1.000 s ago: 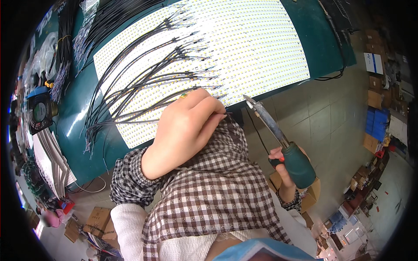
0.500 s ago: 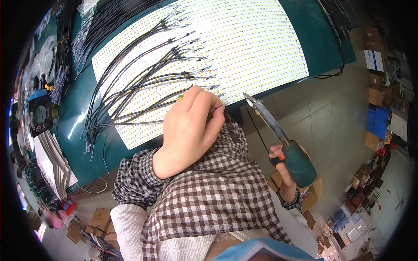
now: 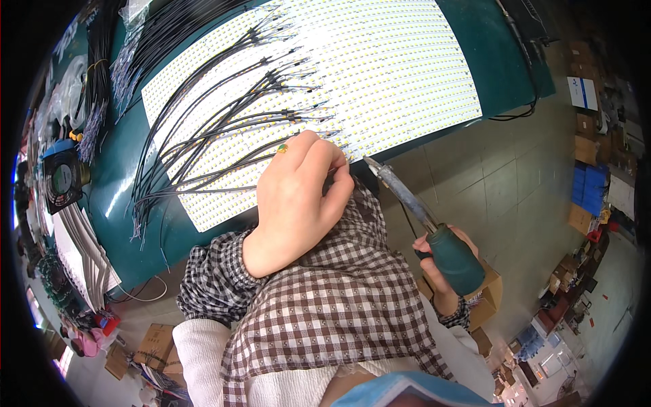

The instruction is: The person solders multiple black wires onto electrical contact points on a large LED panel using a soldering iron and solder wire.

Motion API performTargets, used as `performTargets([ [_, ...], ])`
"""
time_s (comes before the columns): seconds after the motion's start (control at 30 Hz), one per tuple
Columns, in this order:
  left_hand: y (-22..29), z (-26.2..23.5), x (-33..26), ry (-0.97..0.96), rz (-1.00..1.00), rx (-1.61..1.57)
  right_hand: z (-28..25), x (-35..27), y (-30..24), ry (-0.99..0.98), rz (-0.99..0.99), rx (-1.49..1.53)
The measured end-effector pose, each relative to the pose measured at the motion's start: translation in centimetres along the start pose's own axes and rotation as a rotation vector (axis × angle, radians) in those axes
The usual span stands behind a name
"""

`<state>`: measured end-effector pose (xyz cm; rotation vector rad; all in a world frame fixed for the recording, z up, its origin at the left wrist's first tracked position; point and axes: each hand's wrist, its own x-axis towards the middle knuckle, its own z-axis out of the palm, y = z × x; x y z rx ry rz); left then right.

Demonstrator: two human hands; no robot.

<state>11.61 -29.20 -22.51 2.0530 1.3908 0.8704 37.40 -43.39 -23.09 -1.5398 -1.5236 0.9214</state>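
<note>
A white LED panel (image 3: 407,74) dotted with rows of small yellow chips lies on the green table. Several black cables (image 3: 210,122) run over its left half, their thin stripped wire ends resting along the panel's middle. My left hand (image 3: 298,193) is closed at the panel's near edge, fingertips pinched together by the nearest wire ends; what they hold is mostly hidden, seemingly a thin wire. My right hand (image 3: 444,271) grips the green handle of a soldering iron (image 3: 458,261). The iron's tip points up and left, close to the panel's near edge, just right of my left fingertips.
Bundles of black cables (image 3: 100,61) lie at the table's far left, near a small black fan (image 3: 64,178) and a stack of white sheets (image 3: 85,251). Another iron-like tool (image 3: 512,27) lies far right. Cardboard boxes (image 3: 154,346) and blue bins (image 3: 587,186) stand on the floor.
My right hand has brought the soldering iron left and slightly down, its tip now nearer my left fingertips. My left hand has shifted very slightly right.
</note>
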Motion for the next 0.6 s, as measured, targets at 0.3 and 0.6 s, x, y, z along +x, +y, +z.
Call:
performTargets([
  [0.3, 0.19, -0.06, -0.07, -0.006, -0.008, 0.007, -0.04, -0.14, 0.28, -0.051, -0.056, -0.099],
  [0.6, 0.25, -0.11, -0.14, -0.015, -0.019, 0.025, 0.28, -0.21, 0.15, -0.054, -0.02, -0.1],
])
